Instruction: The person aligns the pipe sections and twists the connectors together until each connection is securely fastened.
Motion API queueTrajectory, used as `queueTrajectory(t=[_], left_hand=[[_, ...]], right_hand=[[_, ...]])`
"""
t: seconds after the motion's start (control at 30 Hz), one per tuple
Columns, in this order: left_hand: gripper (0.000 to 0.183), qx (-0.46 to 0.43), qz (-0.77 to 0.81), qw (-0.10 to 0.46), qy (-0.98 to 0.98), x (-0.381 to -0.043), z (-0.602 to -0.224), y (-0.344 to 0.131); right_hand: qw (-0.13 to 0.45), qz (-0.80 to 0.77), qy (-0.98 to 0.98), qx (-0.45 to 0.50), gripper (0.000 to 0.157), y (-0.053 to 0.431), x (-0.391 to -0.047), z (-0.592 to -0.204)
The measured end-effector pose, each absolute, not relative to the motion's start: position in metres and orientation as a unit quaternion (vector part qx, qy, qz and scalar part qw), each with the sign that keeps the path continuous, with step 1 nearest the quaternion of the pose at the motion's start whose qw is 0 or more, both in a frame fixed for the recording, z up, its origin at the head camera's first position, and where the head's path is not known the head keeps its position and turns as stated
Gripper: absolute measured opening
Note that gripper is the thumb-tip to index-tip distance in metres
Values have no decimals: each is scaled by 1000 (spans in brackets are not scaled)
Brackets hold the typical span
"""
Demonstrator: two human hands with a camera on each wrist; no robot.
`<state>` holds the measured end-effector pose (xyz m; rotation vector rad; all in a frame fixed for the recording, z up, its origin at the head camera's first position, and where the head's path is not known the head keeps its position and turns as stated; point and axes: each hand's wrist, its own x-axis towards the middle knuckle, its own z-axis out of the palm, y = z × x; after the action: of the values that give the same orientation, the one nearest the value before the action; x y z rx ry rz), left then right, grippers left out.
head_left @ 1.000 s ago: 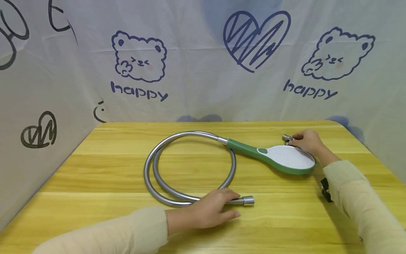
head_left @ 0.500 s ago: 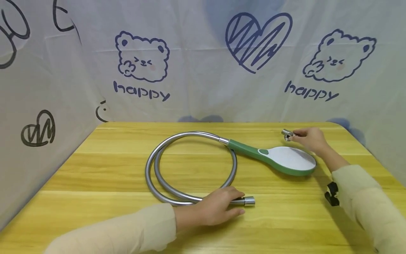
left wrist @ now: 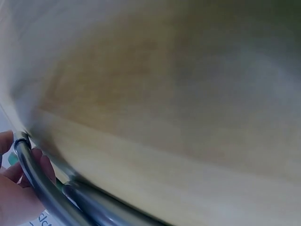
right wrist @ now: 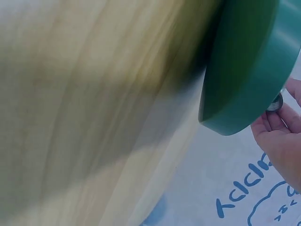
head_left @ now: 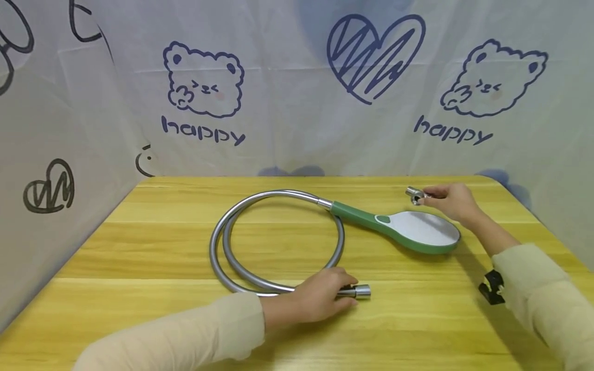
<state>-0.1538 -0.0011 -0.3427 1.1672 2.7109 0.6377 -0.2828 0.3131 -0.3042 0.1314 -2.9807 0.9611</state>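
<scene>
A green hand shower [head_left: 424,232] with a white face lies on the table, its handle joined to a coiled grey shower hose [head_left: 215,247]. My left hand [head_left: 317,296] is curled over the hose just behind its chrome end nut [head_left: 363,291], thumb and fingers on either side. In the left wrist view the hose [left wrist: 44,190] runs across that hand. Beyond the shower's face, my right hand [head_left: 457,202] pinches a small chrome pipe fitting [head_left: 414,195]. Its threaded end [right wrist: 275,102] shows in the right wrist view, partly hidden behind the green shower rim [right wrist: 249,80].
The wooden table [head_left: 139,247] has its rounded back corners against a white cloth [head_left: 287,129] printed with bears and hearts. Another cloth wall stands on the left. A black piece [head_left: 493,287] shows under the right sleeve.
My right hand has lifted the fitting from behind the shower face, so its ring now shows. My left thumb has drawn in toward the hose end. The shower has stayed in place.
</scene>
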Motion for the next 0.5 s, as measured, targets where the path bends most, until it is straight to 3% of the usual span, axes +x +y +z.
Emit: queueTrajectory(t=[0.5], left_hand=[[26,391,232,67,888,-157,-344,0]], right_hand=[[13,311,-948,72,49,308,-266,-304]])
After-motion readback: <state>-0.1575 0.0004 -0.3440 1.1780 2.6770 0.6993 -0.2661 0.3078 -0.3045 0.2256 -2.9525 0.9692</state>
